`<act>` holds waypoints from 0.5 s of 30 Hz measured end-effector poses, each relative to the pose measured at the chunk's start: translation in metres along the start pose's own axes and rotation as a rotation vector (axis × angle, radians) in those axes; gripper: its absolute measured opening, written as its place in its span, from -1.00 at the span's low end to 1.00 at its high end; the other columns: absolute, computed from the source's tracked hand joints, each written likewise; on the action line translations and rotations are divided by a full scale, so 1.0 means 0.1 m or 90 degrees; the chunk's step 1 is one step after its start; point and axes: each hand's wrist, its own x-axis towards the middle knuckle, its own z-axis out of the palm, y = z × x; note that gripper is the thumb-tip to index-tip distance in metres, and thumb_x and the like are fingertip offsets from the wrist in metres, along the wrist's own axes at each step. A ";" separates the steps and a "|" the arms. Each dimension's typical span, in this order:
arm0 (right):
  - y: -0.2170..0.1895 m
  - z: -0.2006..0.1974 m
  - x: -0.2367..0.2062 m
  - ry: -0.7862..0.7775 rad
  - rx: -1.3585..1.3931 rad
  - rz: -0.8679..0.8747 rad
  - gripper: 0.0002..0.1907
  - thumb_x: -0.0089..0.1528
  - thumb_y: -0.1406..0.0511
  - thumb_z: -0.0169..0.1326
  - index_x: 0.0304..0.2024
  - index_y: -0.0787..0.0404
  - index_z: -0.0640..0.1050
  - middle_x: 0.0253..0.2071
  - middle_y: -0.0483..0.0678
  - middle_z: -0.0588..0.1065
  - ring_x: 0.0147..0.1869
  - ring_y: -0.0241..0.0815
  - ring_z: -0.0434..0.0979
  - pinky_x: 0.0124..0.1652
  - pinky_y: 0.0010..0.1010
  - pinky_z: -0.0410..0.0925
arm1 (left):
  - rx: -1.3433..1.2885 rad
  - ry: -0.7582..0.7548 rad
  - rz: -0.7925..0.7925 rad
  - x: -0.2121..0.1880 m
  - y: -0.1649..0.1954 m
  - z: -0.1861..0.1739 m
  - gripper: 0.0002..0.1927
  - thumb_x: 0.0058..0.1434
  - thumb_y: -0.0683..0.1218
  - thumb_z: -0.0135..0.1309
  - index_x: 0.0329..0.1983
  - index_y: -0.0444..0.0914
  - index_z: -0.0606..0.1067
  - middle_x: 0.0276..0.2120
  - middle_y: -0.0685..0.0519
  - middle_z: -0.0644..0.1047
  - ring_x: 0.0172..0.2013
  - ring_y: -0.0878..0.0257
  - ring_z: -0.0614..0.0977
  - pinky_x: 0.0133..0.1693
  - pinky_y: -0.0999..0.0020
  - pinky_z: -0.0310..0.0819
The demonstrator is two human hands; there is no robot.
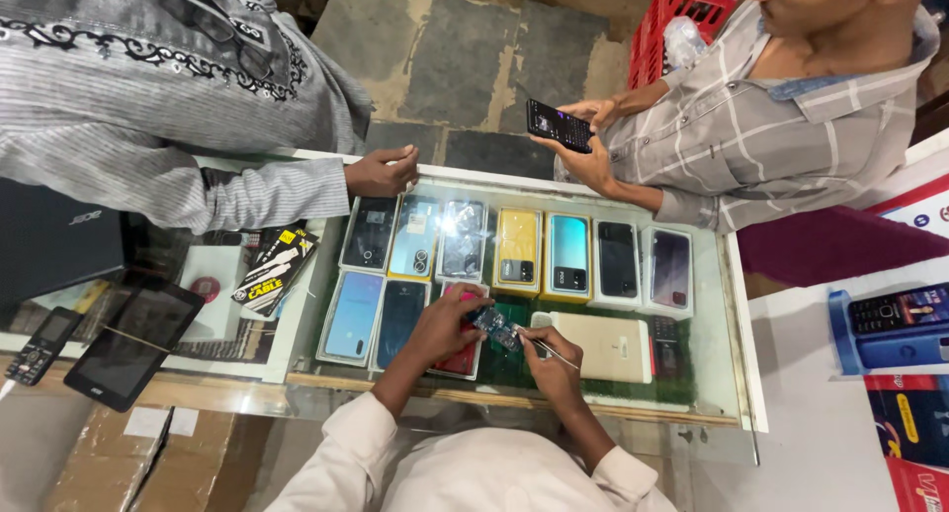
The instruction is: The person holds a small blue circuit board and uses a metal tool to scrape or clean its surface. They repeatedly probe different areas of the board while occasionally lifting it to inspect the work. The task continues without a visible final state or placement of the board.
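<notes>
At the far left of a glass display counter, a dark tablet and a small keypad phone are laid out, with a packaged cable just beside them. A bystander's hand in a grey striped sleeve is rested on the counter's far edge. Under the glass, boxed phones are ranged in rows.

Near the front edge, at centre, a small blue circuit board is pinched at its left end between the closed fingers of the left hand and held just above the glass. Its long axis is run left to right, tilted slightly down toward the right. A thin metal tool is gripped pen-fashion in the closed fingers of the right hand, its tip pointed left at the board's right end, its shaft angled away to the right. The work would best be done with the board kept steady and the tip applied lightly, so nothing is levered or scratched.

At upper right, a dark phone is held in both hands by a second bystander.
</notes>
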 end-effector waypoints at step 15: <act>-0.32 0.26 -0.64 0.006 0.012 0.021 -0.88 0.18 0.49 0.23 -0.22 0.33 0.65 -0.31 -0.04 0.68 -0.29 -0.39 0.62 -0.27 -0.55 0.45 | 0.052 0.040 0.061 -0.86 -0.07 -0.02 -0.37 0.02 0.01 0.36 0.20 -0.12 0.50 0.13 0.03 0.47 0.14 0.01 0.49 0.06 0.11 0.46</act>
